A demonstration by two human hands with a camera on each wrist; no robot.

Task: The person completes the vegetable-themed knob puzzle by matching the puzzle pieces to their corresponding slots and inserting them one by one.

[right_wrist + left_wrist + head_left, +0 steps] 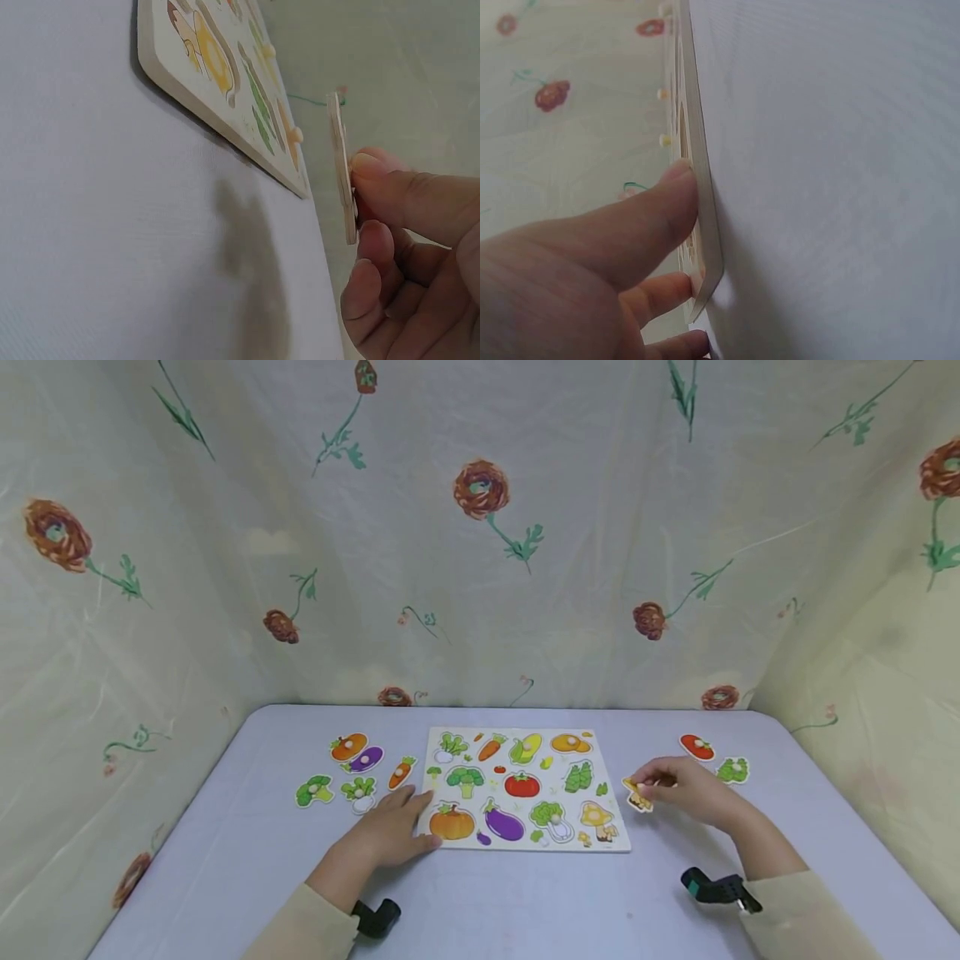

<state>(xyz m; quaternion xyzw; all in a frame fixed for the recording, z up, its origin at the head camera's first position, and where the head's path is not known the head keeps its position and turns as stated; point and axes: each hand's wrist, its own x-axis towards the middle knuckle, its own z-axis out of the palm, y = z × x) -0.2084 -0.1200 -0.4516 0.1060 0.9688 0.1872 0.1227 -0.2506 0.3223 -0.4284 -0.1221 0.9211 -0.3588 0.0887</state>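
Note:
My right hand [686,789] pinches a mushroom puzzle piece [637,796] between thumb and fingertips, just off the right side of the vegetable puzzle board [553,787]. In the right wrist view the piece [340,172] is seen edge-on, raised above the table, its shadow falling near the board's rim [225,133]. At the board's lower left corner lies my left hand [393,831], thumb and fingers extended against the edge. The left wrist view shows its thumb [679,184] touching the board's side. The printed mushroom spot [597,817] is at the board's lower right.
Left of the board lie pumpkin [348,746], eggplant [366,760], carrot [401,772], broccoli [313,790] and leafy white-root [358,788] pieces. Tomato [697,747] and green vegetable [732,770] pieces lie beyond the right hand. A flowered curtain [570,610] surrounds the table.

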